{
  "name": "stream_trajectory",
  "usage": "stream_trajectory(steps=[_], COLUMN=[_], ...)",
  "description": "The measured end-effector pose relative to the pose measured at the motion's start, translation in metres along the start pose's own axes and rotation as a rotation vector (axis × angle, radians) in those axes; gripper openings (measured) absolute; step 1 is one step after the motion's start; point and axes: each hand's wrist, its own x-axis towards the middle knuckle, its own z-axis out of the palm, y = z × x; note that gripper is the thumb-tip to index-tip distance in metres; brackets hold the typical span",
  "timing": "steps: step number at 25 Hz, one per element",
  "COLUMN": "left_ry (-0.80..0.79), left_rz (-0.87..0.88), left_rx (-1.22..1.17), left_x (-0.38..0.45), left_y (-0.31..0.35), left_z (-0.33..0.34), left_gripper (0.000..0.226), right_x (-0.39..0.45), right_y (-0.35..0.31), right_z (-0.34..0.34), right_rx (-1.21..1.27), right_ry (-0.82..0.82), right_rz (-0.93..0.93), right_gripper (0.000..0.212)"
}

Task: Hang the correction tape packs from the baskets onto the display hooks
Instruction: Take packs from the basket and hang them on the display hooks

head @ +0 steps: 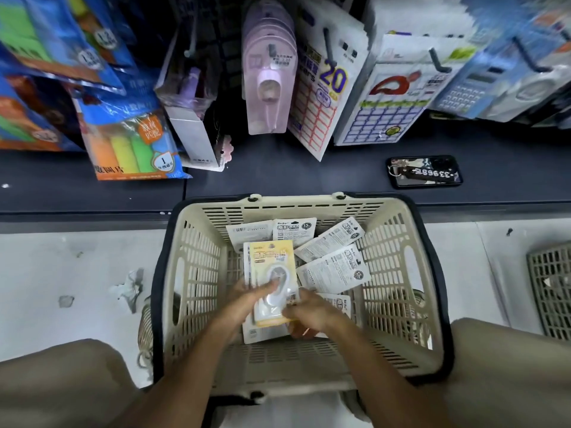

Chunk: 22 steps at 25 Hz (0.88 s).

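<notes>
The step in hand looks like picking packs out of the basket and stacking them so they can go up on a hook. To do it well, I think the packs should all face the same way, with the holes at the top lined up, so the hook can slide through them in one go. A tidy stack is easier to hold than a messy one.

The left hand is inside the basket. Its fingers are curled over the front of the yellow pack, and the thumb seems to be under it, so it holds the pack, along with what looks like more packs stacked behind.

The yellow pack sits on top of that small stack, low in the middle of the basket. It has a clear bubble with the white tape inside.

The right hand is just beside it. Its fingers pinch the bottom right edge of the same stack, maybe squaring it up.

More white packs lie loose in the basket to the right, some tilted, some face down.

Up above, pink packs already hang on a hook on the display. A phone lies on the dark shelf to the right.
</notes>
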Motion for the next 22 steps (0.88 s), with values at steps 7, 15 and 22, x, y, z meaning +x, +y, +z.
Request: stream_trajectory(steps=[7,15,22], left_ry=[0.172,0.125,0.087], left_rz=[0.003,-0.002,0.023], left_rx=[-0.001,0.091,0.159], left_x=[0.011,0.01,0.003], left_y=[-0.007,-0.007,0.005], left_z=[-0.01,-0.004,-0.001], left_gripper=[0.03,0.041,0.037], right_x=[0.02,0.021,-0.034], right_y=[-0.022,-0.005,0.014], right_z=[-0.062,-0.066,-0.06], right_rx=[-0.484,-0.276,0.366], right_ry=[0.787,0.98,0.23], right_rz=[-0.175,-0.095,-0.331], right_gripper=[0.081,0.013,0.016])
